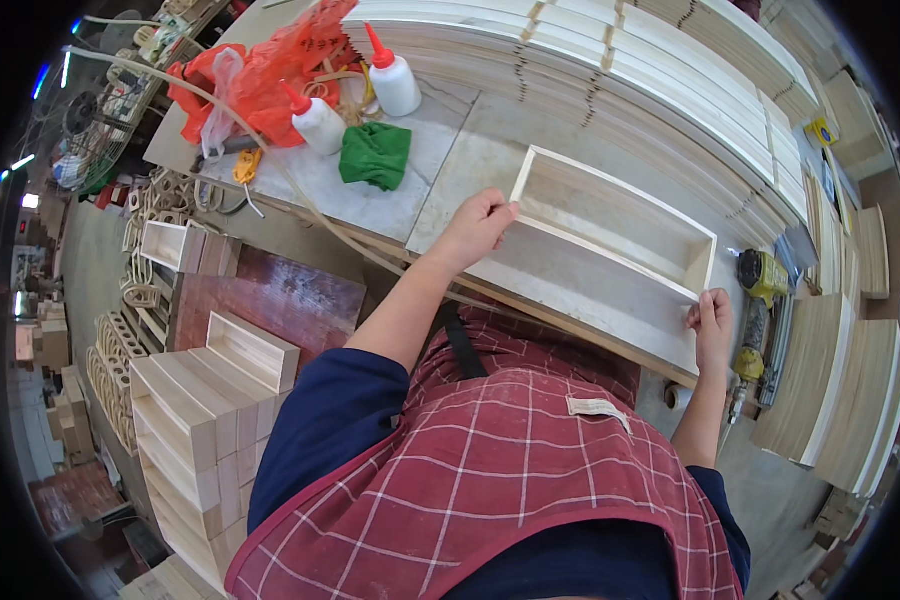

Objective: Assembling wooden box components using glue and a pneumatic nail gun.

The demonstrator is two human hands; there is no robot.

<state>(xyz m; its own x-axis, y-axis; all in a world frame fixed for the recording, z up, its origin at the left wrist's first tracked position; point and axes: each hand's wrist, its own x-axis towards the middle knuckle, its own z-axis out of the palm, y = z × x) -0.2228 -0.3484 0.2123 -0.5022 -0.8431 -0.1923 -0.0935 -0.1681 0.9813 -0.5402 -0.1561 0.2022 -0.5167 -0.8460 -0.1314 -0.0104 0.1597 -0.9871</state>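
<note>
A long, shallow box of pale wood (602, 253) sits on the worktable (560, 285) in front of me, its open side up. My left hand (478, 232) is closed on its left near corner, thumb and fingers pinching the wall. At the right near corner, my right hand (710, 322) grips the box with bent fingers. A folded green cloth (375, 156) lies to the left of the box, next to two white glue bottles (397, 88) with red nozzles.
Stacked pale boards (570, 50) line the table's far side. Two yellow-green power drills (762, 275) are beyond my right hand. More wooden boxes (185, 410) are piled at my lower left. Red plastic bags (270, 75) lie behind the bottles, and a hose (300, 190) crosses the table's left part.
</note>
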